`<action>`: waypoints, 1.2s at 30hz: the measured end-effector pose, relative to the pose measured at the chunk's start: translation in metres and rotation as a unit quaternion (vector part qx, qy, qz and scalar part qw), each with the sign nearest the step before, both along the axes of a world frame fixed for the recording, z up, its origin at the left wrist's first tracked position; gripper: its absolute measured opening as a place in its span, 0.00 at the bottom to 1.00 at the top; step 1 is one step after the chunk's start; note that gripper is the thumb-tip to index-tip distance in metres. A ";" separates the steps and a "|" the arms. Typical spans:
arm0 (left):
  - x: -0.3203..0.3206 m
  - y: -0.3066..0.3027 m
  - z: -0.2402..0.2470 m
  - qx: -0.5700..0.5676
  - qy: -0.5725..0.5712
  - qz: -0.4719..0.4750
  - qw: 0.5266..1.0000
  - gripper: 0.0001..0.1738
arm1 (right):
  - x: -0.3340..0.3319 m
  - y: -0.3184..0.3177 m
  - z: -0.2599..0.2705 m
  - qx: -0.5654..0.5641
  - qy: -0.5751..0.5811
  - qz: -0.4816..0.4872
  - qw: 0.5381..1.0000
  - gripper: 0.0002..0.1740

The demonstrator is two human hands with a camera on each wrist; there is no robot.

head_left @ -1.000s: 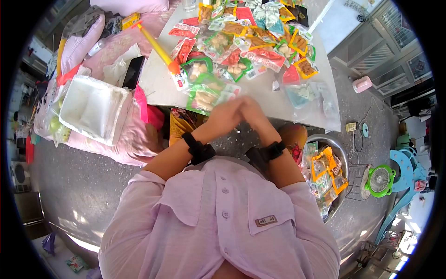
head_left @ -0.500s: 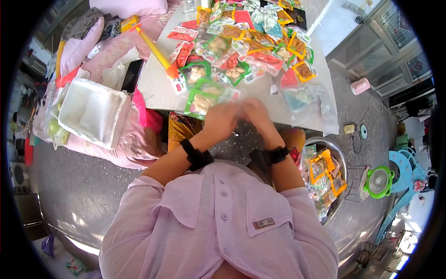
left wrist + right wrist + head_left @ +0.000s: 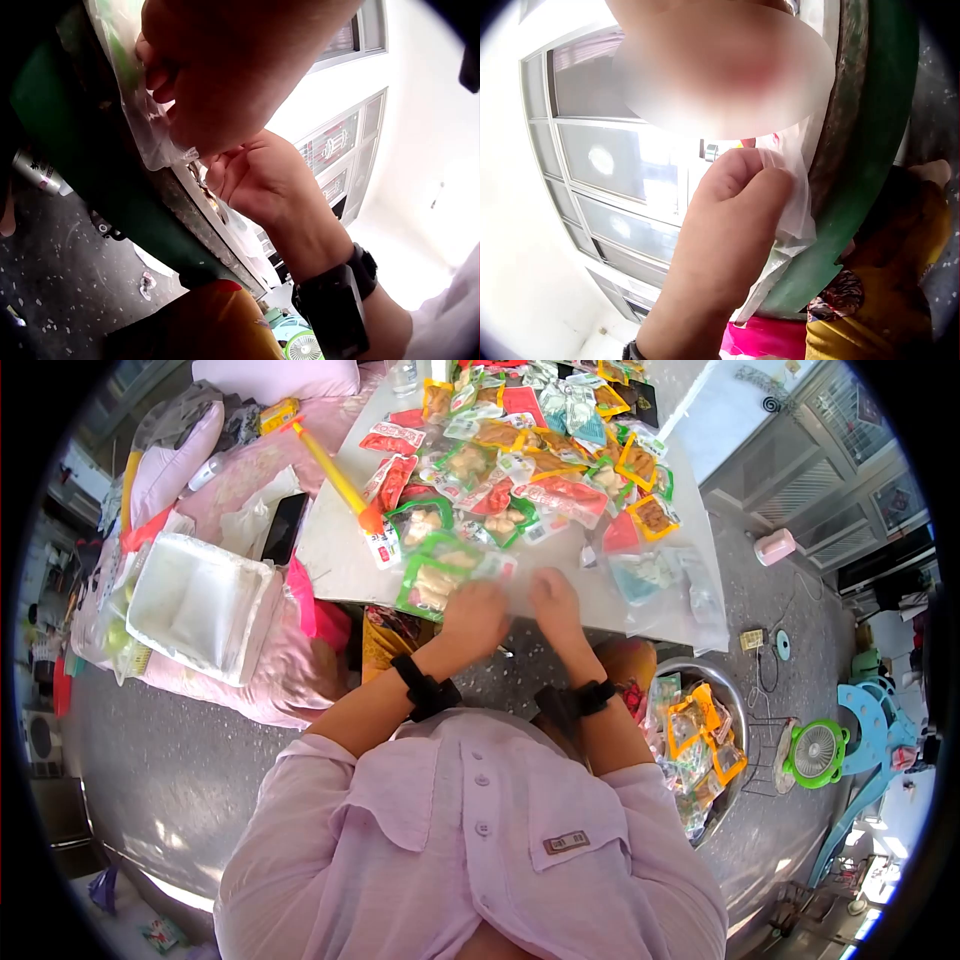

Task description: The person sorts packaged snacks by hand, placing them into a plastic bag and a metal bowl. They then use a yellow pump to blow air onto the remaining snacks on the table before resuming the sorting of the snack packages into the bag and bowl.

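- Head view: left hand (image 3: 475, 617) at the counter's (image 3: 335, 565) near edge, fingers pinching the clear end of a green-edged packet (image 3: 430, 578).
- Right hand (image 3: 556, 605) just beside it, fingers curled; I can't tell if they grip anything.
- Other food packets (image 3: 562, 495) heaped across the counter.
- Metal basin (image 3: 743, 712) of packets right of the counter.

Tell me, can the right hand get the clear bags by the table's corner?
Probably yes. The right hand looks close to the clear bags, and only bare tabletop seems to lie between them.
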State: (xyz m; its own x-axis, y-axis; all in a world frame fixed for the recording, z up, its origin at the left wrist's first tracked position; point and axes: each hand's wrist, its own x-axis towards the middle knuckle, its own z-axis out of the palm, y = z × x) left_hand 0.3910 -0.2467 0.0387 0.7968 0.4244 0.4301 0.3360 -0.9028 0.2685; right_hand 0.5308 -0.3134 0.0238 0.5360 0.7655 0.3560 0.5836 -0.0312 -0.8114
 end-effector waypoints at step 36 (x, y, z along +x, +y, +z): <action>0.000 0.002 -0.008 -0.033 -0.047 0.023 0.998 0.09 | 0.216 0.058 0.012 -0.178 -0.416 -0.049 0.890 0.04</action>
